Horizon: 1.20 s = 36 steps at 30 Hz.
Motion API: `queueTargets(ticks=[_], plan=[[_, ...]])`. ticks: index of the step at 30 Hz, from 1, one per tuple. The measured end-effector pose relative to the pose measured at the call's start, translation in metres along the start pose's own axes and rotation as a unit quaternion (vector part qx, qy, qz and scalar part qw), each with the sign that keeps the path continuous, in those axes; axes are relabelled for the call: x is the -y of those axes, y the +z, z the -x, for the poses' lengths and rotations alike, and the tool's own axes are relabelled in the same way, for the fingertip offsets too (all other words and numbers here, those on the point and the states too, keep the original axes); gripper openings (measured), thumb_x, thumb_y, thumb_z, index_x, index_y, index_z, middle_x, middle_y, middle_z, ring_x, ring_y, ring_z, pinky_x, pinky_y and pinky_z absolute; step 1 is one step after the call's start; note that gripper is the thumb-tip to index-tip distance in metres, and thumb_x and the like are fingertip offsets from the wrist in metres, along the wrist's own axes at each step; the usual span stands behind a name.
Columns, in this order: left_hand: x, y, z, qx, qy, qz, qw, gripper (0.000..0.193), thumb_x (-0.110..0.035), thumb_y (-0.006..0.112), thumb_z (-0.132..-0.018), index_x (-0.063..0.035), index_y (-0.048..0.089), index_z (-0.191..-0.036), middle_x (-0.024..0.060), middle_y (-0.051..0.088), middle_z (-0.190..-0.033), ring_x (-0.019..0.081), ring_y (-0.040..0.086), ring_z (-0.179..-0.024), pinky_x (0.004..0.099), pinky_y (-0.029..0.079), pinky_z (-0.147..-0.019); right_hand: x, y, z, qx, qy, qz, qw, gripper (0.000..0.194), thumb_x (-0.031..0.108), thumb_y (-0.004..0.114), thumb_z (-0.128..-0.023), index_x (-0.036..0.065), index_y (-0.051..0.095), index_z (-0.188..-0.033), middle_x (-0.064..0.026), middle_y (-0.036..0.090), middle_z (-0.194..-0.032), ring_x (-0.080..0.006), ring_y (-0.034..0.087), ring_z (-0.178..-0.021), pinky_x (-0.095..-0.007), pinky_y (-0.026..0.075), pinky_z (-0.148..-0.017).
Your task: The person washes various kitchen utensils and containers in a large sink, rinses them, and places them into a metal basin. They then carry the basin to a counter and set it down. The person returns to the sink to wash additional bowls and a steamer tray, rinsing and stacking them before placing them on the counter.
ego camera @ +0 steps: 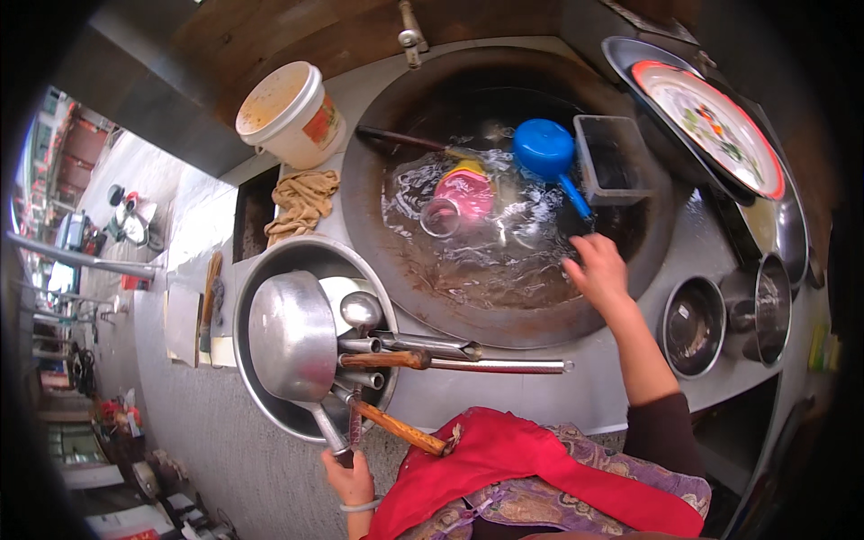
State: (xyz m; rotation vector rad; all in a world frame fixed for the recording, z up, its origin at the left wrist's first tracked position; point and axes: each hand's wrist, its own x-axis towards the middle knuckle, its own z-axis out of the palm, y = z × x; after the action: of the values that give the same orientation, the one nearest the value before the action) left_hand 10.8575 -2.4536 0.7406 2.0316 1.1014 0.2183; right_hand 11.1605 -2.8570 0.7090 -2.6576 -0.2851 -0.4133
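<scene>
My left hand (351, 478) is closed on the dark handle end of a metal saucepan (293, 337), whose pan part lies over a large steel basin (244, 297). Ladles and other utensils with wooden and metal handles stick out of that basin. My right hand (600, 270) is above the near right part of a wide wok (432, 307) of water, its fingers apart and holding nothing. Just beyond its fingertips is the handle of a blue plastic dipper (542, 147). A pink item (467, 192), a clear cup (440, 217) and a clear plastic container (614, 162) are also in the wok.
A white bucket (290, 115) and a tan cloth (302, 202) stand left of the wok. A tap (410, 39) is behind it. To the right are a red-rimmed enamel tray (709, 128), a metal bowl (693, 327) and a metal pot (756, 310). A brush (210, 297) lies on the left.
</scene>
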Motion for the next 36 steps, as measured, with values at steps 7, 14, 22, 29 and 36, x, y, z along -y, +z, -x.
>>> queueTargets(ticks=[7, 14, 22, 29, 36], plan=[[-0.035, 0.001, 0.012, 0.034, -0.062, 0.097, 0.993, 0.026, -0.006, 0.056, -0.077, -0.0042, 0.041, -0.098, 0.0022, 0.048, -0.065, 0.0088, 0.046, -0.044, 0.0219, 0.038, -0.037, 0.082, 0.187, -0.133, 0.192, 0.172, -0.118, 0.959, 0.033, 0.027, 0.057, -0.079, 0.005, 0.057, -0.103, -0.0152, 0.060, -0.089, -0.0335, 0.060, -0.081, -0.0426, 0.048, -0.071], [-0.032, 0.003, 0.013, 0.026, -0.082, 0.069, 0.994, 0.031, -0.005, 0.057, -0.078, -0.0029, 0.040, -0.103, 0.0025, 0.049, -0.068, 0.0099, 0.048, -0.050, 0.0225, 0.040, -0.044, 0.016, 0.277, -0.088, 0.163, 0.412, -0.487, 0.753, 0.018, 0.007, 0.044, -0.082, 0.005, 0.055, -0.096, -0.0076, 0.051, -0.057, -0.0167, 0.045, -0.039, -0.0282, 0.034, -0.033], [-0.120, -0.030, -0.030, -0.144, 0.269, -0.159, 0.939, 0.047, -0.005, 0.060, -0.063, -0.0006, 0.047, -0.109, 0.0104, 0.051, -0.096, 0.0218, 0.051, -0.088, 0.0306, 0.042, -0.070, -0.019, 0.191, -0.059, 0.295, 0.445, -0.721, 0.442, 0.004, 0.015, 0.053, -0.082, 0.012, 0.051, -0.080, 0.0030, 0.033, -0.048, -0.0061, 0.026, -0.035, -0.0246, 0.021, -0.035], [-0.274, 0.091, -0.089, 0.152, 0.525, -0.129, 0.827, 0.090, -0.024, 0.079, -0.056, -0.0013, 0.034, -0.130, 0.0171, 0.040, -0.126, 0.0304, 0.041, -0.116, 0.0381, 0.034, -0.096, 0.074, 0.114, -0.068, 0.405, 0.255, -0.829, 0.290, 0.013, 0.010, 0.053, -0.080, 0.006, 0.056, -0.092, 0.0055, 0.032, -0.050, -0.0033, 0.026, -0.038, -0.0188, 0.019, -0.036], [-0.319, 0.159, -0.100, 0.184, 0.532, -0.092, 0.821, 0.089, -0.019, 0.078, -0.054, -0.0041, 0.032, -0.130, 0.0162, 0.040, -0.120, 0.0288, 0.043, -0.108, 0.0358, 0.041, -0.088, 0.110, 0.131, -0.092, 0.484, 0.170, -0.698, 0.500, 0.023, 0.026, 0.051, -0.084, 0.008, 0.059, -0.096, -0.0017, 0.056, -0.070, -0.0099, 0.051, -0.049, -0.0214, 0.039, -0.042]])
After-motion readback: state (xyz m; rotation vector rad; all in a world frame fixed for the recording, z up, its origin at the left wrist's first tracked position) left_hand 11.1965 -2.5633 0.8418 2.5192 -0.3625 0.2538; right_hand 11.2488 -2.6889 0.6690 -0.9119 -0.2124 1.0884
